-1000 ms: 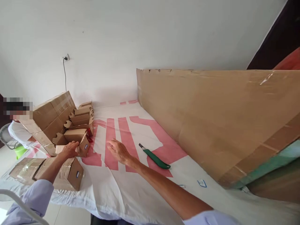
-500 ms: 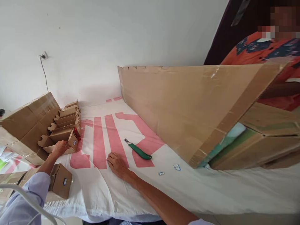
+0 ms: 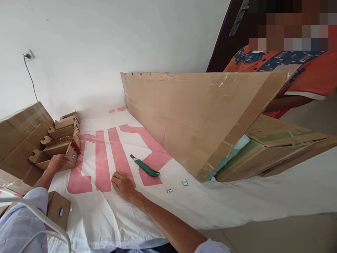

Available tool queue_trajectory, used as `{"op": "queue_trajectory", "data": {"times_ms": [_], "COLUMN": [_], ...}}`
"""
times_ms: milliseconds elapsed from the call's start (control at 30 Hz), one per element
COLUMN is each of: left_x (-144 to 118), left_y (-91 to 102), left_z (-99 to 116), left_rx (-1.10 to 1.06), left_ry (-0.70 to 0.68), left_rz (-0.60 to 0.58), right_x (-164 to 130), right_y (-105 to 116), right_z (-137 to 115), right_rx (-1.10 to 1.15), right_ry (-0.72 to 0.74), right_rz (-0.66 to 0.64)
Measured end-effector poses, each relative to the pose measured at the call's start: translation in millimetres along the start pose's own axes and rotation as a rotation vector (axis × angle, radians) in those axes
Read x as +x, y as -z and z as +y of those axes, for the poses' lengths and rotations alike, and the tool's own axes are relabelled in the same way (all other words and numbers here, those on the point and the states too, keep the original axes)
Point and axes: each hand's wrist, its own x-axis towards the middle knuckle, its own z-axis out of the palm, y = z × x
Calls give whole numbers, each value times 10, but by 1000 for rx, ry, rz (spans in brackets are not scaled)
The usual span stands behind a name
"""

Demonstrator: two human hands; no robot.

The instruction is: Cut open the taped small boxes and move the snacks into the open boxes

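Resting on the nearest small box (image 3: pixel 58 154), the left hand (image 3: pixel 56 162) lies well to the left of the green knife (image 3: pixel 145 167). Its fingers are laid over the box's open flap. Whether its grip has closed on the cardboard or only lies against it, I cannot tell.

The right hand (image 3: pixel 122 184) is just left of the knife and a little nearer the person. It lies palm down on the cloth-covered counter (image 3: pixel 237 200), its grip open and holding nothing.

Behind the touched box, further left of the knife and toward the wall, stands a row of small boxes (image 3: pixel 64 127) with their flaps up. A big taped carton (image 3: pixel 18 135) sits beyond them. Another small box (image 3: pixel 58 210) with a label is at the counter's near edge, down and left of the knife.

Right of the knife a long cardboard box (image 3: pixel 200 112) lies tilted, and a second person (image 3: pixel 302 70) in an orange top is at its far end.

By my reading, the step in hand is taking hold of the front box in the row, with the right hand only bracing. Lifting it would call for a light pinch on the flap or sides, so that the thin card does not crush and the neighbours behind it are not dragged along.
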Motion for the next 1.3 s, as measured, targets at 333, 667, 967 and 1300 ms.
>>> {"op": "queue_trajectory", "data": {"times_ms": [333, 667, 967, 1300], "left_x": [-234, -1310, -2655, -3090], "left_y": [139, 295, -110, -565], "left_z": [50, -265, -1057, -686], "left_rx": [-36, -254, -456, -327], "left_ry": [-60, -76, 337, 370], "left_rz": [78, 240, 452, 363], "right_x": [6, -267, -561, -1001], "right_y": [23, 807, 1033, 1159], "right_z": [-16, 362, 668, 854], "right_rx": [11, -360, -533, -573], "right_ry": [4, -133, -478, -576], "right_rz": [3, 10, -151, 46]}}
